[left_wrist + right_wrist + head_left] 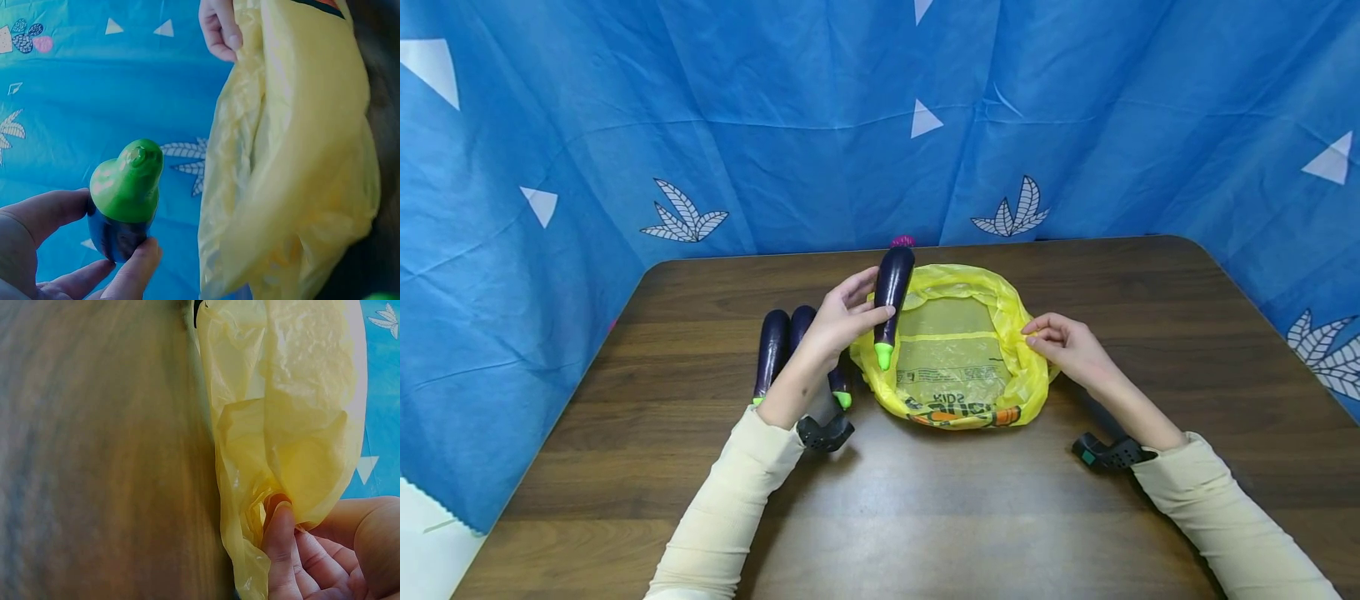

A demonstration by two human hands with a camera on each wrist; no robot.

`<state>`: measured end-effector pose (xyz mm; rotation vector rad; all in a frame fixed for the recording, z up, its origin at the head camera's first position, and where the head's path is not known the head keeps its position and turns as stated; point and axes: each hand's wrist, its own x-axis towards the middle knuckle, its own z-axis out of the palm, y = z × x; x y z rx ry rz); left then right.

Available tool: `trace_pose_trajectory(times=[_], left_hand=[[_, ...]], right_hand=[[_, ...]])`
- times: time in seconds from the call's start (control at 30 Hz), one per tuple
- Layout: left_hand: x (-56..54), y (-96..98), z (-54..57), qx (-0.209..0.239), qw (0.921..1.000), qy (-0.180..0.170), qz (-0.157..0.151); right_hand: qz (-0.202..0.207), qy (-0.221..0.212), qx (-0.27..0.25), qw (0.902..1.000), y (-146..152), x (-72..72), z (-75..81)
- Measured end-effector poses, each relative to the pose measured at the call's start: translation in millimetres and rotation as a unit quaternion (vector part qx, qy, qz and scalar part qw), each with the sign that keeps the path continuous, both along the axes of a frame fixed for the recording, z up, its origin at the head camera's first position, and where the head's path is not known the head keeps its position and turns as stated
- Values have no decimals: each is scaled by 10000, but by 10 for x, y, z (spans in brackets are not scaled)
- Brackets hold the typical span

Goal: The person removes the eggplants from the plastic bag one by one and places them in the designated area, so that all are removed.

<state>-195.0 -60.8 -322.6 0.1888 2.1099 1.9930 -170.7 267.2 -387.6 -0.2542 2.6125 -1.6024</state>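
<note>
In the head view my left hand [844,317] holds a dark purple eggplant [893,287] with a green stem end pointing down, over the left rim of a yellow plastic bag [1033,367]. Up close in the left wrist view, the fingers and thumb pinch that eggplant [122,234] near its green cap. The bag stands with its mouth spread wide and printed lettering on its near side. At its right rim my right hand [1070,346] pinches the plastic between thumb and fingers, as the right wrist view also shows at the bag's crumpled edge [250,544].
Two more eggplants lie on the wooden table [947,508] left of the bag: one at the outside [772,346], the other [801,321] partly hidden behind my left forearm. A small pink thing [903,242] shows at the back edge. A blue curtain [820,133] hangs behind.
</note>
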Motion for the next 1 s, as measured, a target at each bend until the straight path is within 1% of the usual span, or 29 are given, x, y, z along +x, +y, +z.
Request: trace_pose_trajectory(times=[0.23, 0.37, 0.53, 0.67, 0.8, 1.0], left_hand=[[51, -202, -12, -102, 9999, 24, 62], [76, -321, -7, -231, 9995, -48, 203], [110, -497, -10, -121, 9991, -114, 389], [136, -682, 10, -66, 9988, -52, 486], [172, -897, 32, -126, 9983, 18, 577], [246, -1209, 27, -423, 9960, -5, 793]], right_hand=[[8, -23, 27, 10000, 0, -9, 5], [5, -41, 33, 10000, 5, -7, 3], [15, -72, 18, 10000, 9, -3, -6], [12, -51, -30, 10000, 14, 1, -12], [36, -8, -46, 10000, 10, 1, -11], [45, 9, -67, 10000, 3, 2, -7]])
